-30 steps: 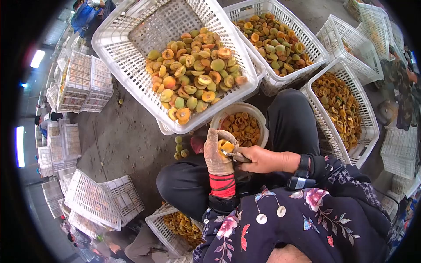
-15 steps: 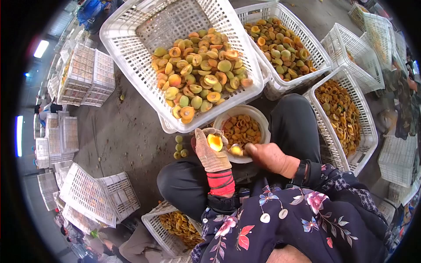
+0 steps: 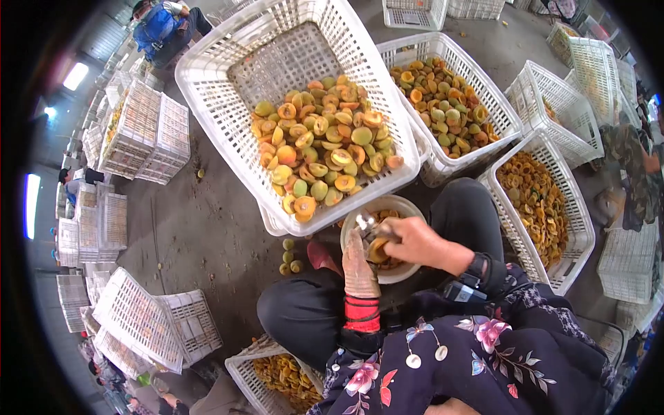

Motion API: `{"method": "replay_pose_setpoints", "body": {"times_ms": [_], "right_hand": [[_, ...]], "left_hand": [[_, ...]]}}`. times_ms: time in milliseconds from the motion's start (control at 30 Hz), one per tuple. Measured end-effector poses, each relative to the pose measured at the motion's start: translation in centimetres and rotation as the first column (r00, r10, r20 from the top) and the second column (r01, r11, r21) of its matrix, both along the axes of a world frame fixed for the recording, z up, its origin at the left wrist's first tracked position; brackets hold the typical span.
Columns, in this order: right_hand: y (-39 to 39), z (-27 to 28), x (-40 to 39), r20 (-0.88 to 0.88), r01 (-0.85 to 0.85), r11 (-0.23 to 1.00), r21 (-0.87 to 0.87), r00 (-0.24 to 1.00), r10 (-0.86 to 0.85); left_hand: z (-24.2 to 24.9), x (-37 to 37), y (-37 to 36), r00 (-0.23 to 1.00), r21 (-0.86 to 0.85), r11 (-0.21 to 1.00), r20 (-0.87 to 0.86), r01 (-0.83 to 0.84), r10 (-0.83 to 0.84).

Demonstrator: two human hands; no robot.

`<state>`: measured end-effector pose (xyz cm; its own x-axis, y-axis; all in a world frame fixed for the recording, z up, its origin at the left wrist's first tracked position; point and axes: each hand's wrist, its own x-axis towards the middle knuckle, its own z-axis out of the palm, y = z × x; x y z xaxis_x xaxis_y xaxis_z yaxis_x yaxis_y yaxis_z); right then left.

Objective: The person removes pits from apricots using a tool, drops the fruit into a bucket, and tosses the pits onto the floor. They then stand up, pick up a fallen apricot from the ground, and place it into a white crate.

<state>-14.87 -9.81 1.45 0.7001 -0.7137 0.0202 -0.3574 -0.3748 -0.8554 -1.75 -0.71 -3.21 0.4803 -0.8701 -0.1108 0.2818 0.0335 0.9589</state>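
Note:
My left hand [image 3: 361,266], in a pale stained glove with a red band at the wrist, is closed beside a cut apricot half [image 3: 378,250]; its fingertips are partly hidden. My bare right hand [image 3: 423,243] grips a shiny metal tool [image 3: 370,223], whose exact kind I cannot make out. The tool is right above the gloved fingers, and the two hands nearly meet. Under them stands a white bucket [image 3: 413,271] with orange fruit pieces inside. In front, a tilted white crate [image 3: 235,149] holds a heap of halved apricots [image 3: 321,142].
A second crate of halved fruit [image 3: 446,104] stands behind to the right. Another crate [image 3: 581,259] with flattened orange pieces is beside my right knee. A fruit-filled crate [image 3: 242,370] sits at lower left. Several green fruits [image 3: 287,257] lie on the floor. Stacked crates [image 3: 142,135] stand left.
My right hand has moved up and left to the gloved hand, and the metal tool now shows. The bright yellow cut fruit in the left hand has turned mostly out of sight. The view has shifted.

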Motion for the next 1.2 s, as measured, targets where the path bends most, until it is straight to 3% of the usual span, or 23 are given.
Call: {"method": "replay_pose_setpoints", "body": {"times_ms": [33, 67, 100, 133, 200, 233, 267, 300, 333, 367, 433, 533, 567, 700, 800, 867, 933, 1000, 1067, 1100, 1133, 1200], "right_hand": [[-1.0, 0.9, -0.5, 0.056, 0.075, 0.994, -0.074, 0.996, -0.071], [-2.8, 1.9, -1.3, -0.022, 0.189, 0.979, -0.078, 0.981, -0.191], [-4.8, 2.6, -2.1, -0.035, 0.376, 0.922, -0.092, 0.924, -0.38], [-7.0, 3.7, -2.3, 0.252, 0.486, 0.839, -0.246, 0.867, -0.429], [-10.4, 3.6, -3.3, 0.214, 0.598, 0.655, -0.461, 0.792, -0.572], [-10.5, 3.1, -2.8, -0.014, 0.489, 0.705, -0.514, 0.817, -0.577], [-12.6, -5.1, -1.5, 0.25, 0.486, 0.87, -0.077, 0.855, -0.455], [-9.5, 2.2, 0.9, -0.272, 0.147, 0.804, -0.576, 0.893, -0.358], [-8.8, -0.2, 2.8, -0.137, 0.204, 0.819, -0.536, 0.936, -0.323], [-8.2, -0.9, 4.6, -0.224, 0.073, 0.888, -0.454, 0.955, -0.193], [-7.5, -3.9, 7.4, -0.25, -0.089, 0.918, -0.386, 0.968, -0.011], [-7.9, -6.5, 10.5, -0.374, -0.115, 0.953, -0.279, 0.928, 0.003], [-8.2, -7.2, 10.9, -0.372, -0.114, 0.952, -0.283, 0.928, 0.001], [-9.0, -7.8, 11.1, -0.303, -0.095, 0.927, -0.362, 0.953, -0.021], [-9.0, -7.4, 10.4, -0.268, -0.057, 0.928, -0.368, 0.962, -0.047], [-8.9, -7.0, 9.5, -0.247, -0.014, 0.932, -0.363, 0.966, -0.081], [-8.1, -5.4, 8.2, -0.103, 0.094, 0.924, -0.369, 0.985, -0.141], [-5.8, -2.6, 7.0, -0.11, 0.088, 0.935, -0.343, 0.985, -0.132], [-2.8, -1.0, 5.7, -0.043, 0.059, 0.939, -0.339, 0.996, -0.078], [-1.5, -0.3, 4.8, -0.083, -0.01, 0.923, -0.386, 0.996, -0.023], [-0.2, 0.0, 4.1, -0.127, -0.083, 0.905, -0.417, 0.991, 0.032], [1.8, -0.5, 3.3, -0.081, -0.054, 0.895, -0.442, 0.996, 0.02]], "left_hand": [[0.5, 0.3, -0.1, 0.98, 0.086, 0.996, -0.195, -0.005, 0.022], [1.2, 0.5, -0.2, 0.923, 0.166, 0.986, -0.38, 0.012, 0.053], [2.0, 0.4, -0.4, 0.969, 0.231, 0.973, -0.243, 0.011, 0.046], [0.3, 0.6, -0.2, 0.999, 0.182, 0.983, 0.025, 0.015, -0.02], [1.4, 0.3, -0.1, 0.998, 0.144, 0.989, 0.06, 0.025, -0.034], [1.4, 0.2, 0.0, 0.999, 0.149, 0.988, 0.006, 0.043, -0.044], [-0.8, 0.2, 0.1, 0.997, 0.086, 0.996, 0.08, 0.012, -0.019], [0.0, 0.3, -0.1, 0.999, 0.147, 0.989, -0.05, 0.008, 0.0], [1.2, 0.4, -0.3, 0.984, 0.213, 0.977, -0.177, 0.012, 0.027], [1.9, 0.2, -0.7, 0.986, 0.19, 0.982, -0.166, 0.015, 0.017], [2.6, -0.4, -1.1, 0.91, 0.138, 0.973, -0.35, -0.184, 0.222], [-0.4, 0.6, -0.9, 0.963, 0.121, 0.98, -0.2, -0.157, 0.179], [-0.4, 0.5, -0.6, 0.987, 0.094, 0.983, -0.024, -0.155, 0.158], [-0.1, 0.7, -0.5, 0.989, 0.105, 0.983, -0.002, -0.149, 0.15], [-0.2, 0.9, -0.6, 0.977, 0.114, 0.984, -0.149, -0.135, 0.151], [0.8, 0.7, -0.6, 0.89, 0.153, 0.978, -0.412, -0.143, 0.195], [0.8, 0.5, -0.6, 0.913, 0.122, 0.977, -0.352, -0.173, 0.206], [0.7, 0.6, -0.8, 0.931, 0.085, 0.975, -0.289, -0.206, 0.222], [0.1, 1.2, -0.8, 0.799, 0.156, 0.979, -0.567, -0.133, 0.199], [-1.0, 1.4, -0.9, 0.736, 0.018, 0.988, -0.666, -0.151, 0.124], [-1.3, 1.6, -0.9, 0.731, 0.036, 0.988, -0.668, -0.152, 0.137], [-1.3, 1.3, 0.2, 0.871, -0.018, 0.988, -0.476, -0.153, 0.126]]}}
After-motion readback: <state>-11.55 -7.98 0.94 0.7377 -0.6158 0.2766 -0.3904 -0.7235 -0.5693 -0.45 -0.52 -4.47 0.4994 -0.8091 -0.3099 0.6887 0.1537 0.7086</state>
